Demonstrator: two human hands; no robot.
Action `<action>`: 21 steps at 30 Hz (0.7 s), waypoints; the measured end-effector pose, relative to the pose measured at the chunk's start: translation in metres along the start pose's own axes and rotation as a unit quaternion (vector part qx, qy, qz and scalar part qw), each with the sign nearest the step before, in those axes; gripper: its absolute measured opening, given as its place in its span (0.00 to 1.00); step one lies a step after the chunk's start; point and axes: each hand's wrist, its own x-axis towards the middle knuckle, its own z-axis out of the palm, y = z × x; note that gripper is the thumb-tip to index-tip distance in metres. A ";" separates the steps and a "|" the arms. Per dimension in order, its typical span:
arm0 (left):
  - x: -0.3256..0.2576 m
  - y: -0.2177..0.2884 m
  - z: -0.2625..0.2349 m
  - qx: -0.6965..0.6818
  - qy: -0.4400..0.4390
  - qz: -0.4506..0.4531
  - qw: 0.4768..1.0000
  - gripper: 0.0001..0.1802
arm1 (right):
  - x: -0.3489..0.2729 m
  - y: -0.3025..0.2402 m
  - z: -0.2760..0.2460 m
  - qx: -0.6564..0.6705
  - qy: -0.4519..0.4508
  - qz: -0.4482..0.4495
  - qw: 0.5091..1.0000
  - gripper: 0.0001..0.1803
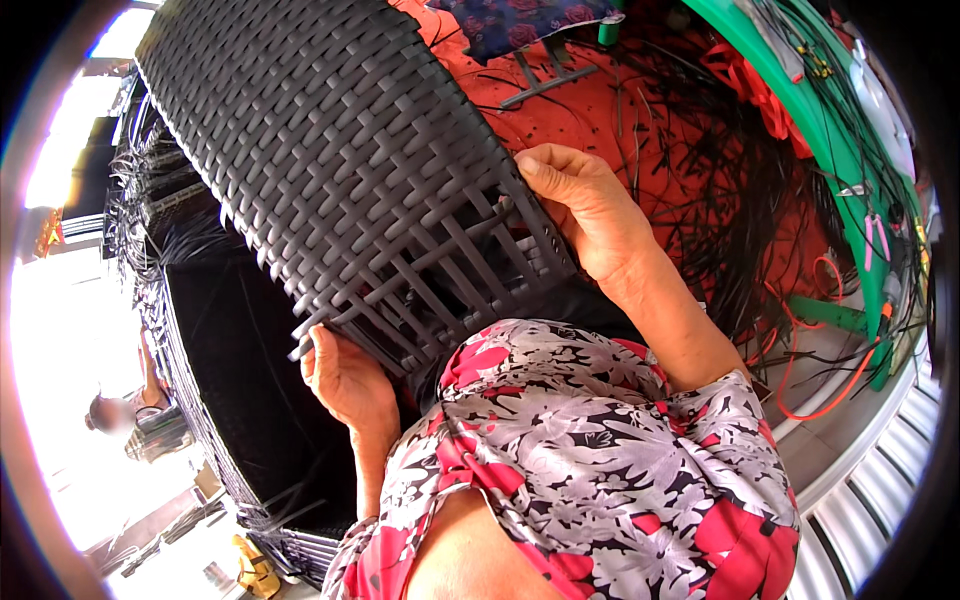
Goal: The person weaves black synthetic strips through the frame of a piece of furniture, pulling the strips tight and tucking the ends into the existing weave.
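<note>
A dark grey woven wicker piece (330, 150) leans across my lap and reaches up to the top of the view. Most of it is tightly woven. Its lower part shows bare parallel strips (432, 290) with gaps between them. At the lower left edge, the thumb and fingers of my left hand (348, 380) are closed on the end of a flat dark strip (303, 340). Higher up, my right hand (588, 205) pinches the right edge of the wicker piece, thumb on top. The fingers under that edge are mostly hidden.
A red floor covering (560, 125) is strewn with loose black strips (700, 200). To the right stands a green table (850, 190) with pliers (876, 238) and an orange cord (835, 405). On my left are a black wicker frame (260, 370) and a distant person (150, 395).
</note>
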 end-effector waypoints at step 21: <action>-0.015 0.025 0.009 0.478 0.071 0.295 0.824 0.10 | -0.015 0.012 0.000 -0.051 -0.047 -0.146 0.987 0.16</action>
